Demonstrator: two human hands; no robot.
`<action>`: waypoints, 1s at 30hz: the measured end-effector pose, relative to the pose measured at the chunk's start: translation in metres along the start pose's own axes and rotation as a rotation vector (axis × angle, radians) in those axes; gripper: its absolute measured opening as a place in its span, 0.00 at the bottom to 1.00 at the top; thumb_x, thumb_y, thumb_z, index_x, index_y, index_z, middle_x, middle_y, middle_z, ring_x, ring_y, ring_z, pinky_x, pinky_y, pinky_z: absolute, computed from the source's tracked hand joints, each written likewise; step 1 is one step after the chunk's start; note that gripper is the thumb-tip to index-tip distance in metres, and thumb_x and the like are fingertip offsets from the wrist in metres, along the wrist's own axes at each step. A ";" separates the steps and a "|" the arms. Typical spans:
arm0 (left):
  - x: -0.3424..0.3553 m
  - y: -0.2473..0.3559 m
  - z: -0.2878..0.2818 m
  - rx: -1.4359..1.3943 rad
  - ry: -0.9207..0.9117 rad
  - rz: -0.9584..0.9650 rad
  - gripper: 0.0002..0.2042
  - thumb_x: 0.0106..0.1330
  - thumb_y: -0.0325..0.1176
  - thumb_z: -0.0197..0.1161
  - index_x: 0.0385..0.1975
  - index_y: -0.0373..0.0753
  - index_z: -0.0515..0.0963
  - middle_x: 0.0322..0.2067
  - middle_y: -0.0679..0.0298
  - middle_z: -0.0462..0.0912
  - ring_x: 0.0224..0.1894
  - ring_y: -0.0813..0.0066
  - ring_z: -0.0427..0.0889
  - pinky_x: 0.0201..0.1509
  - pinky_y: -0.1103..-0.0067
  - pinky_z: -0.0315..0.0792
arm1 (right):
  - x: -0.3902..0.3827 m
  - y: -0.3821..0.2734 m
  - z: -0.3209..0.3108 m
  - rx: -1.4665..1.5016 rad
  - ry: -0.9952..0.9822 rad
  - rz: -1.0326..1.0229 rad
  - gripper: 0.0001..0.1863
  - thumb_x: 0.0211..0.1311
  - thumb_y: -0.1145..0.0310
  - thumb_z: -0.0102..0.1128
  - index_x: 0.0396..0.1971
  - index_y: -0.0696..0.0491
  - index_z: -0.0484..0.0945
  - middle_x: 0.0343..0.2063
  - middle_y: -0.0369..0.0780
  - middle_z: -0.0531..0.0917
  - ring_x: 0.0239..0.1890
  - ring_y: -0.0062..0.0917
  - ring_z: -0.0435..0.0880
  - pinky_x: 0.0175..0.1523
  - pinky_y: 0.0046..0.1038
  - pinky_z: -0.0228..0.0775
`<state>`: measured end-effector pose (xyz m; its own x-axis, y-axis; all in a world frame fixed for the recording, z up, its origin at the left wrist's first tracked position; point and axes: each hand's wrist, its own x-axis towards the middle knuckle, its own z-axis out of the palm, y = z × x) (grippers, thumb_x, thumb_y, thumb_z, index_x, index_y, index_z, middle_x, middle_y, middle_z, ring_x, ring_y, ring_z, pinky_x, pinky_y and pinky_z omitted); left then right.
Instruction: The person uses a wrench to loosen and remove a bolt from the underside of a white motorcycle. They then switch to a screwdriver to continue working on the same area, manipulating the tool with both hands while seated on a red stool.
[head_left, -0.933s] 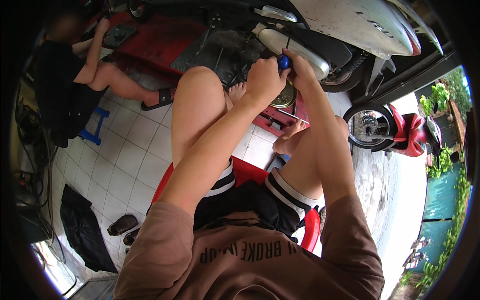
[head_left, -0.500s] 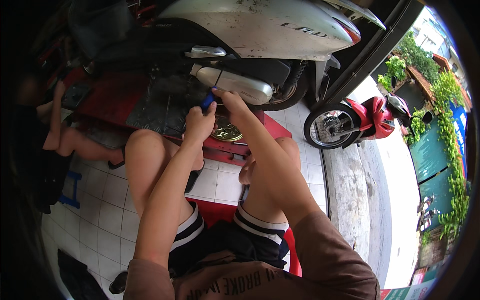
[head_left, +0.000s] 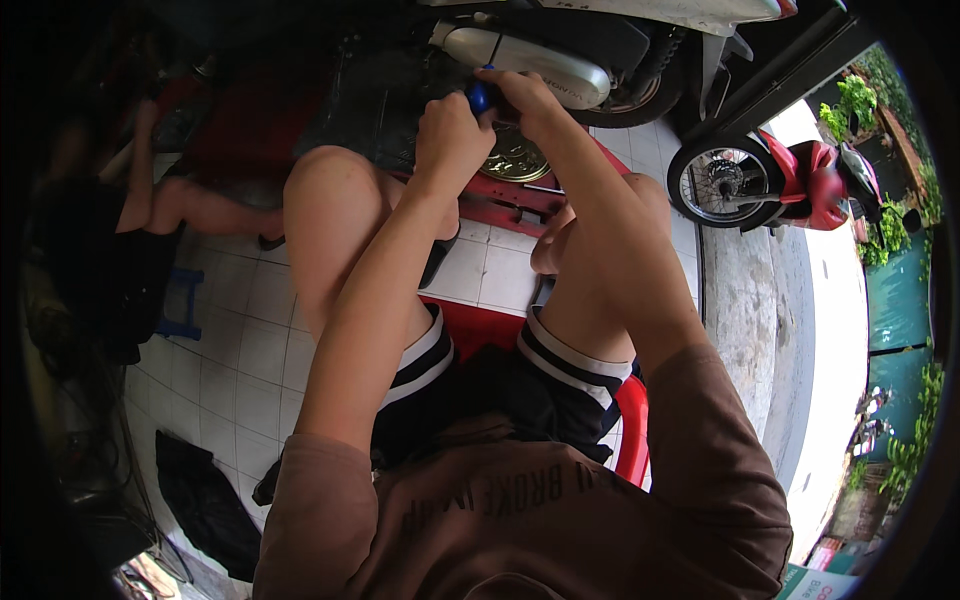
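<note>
My left hand (head_left: 455,140) is wrapped round the lower end of a blue-handled screwdriver (head_left: 480,98). Higher on the same handle, the fingers of my right hand (head_left: 524,97) are closed over its top. The thin dark shaft points up and away, in front of the silver engine-side cover (head_left: 535,66) of a parked scooter. Whether its tip touches anything cannot be made out. Just below my hands lies a round gold-coloured tray (head_left: 515,165), partly covered by my right wrist; its contents are unclear.
The scooter stands on a red lift platform (head_left: 490,208) with a dark mat. At left another person (head_left: 110,230) sits near a blue stool (head_left: 183,303). A red motorbike (head_left: 805,180) is parked at right, by the street. Black cloth (head_left: 200,500) lies on white floor tiles.
The view has tilted down, so the scooter, platform and my hands appear higher and further right. Both hands keep their hold on the screwdriver.
</note>
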<state>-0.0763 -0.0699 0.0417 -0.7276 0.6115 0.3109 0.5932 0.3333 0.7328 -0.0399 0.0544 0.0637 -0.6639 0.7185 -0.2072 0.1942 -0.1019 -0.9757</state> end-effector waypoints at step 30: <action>-0.002 -0.005 0.022 -0.082 0.146 0.248 0.15 0.52 0.38 0.67 0.23 0.28 0.78 0.19 0.48 0.79 0.23 0.52 0.81 0.32 0.68 0.77 | 0.030 0.020 -0.020 0.105 0.008 -0.001 0.17 0.50 0.64 0.67 0.33 0.62 0.76 0.25 0.41 0.77 0.24 0.25 0.77 0.27 0.27 0.72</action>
<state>-0.0701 -0.0570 0.0236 -0.6095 0.5552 0.5659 0.7334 0.1237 0.6684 -0.0414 0.0880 0.0399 -0.6585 0.7238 -0.2064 0.1166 -0.1729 -0.9780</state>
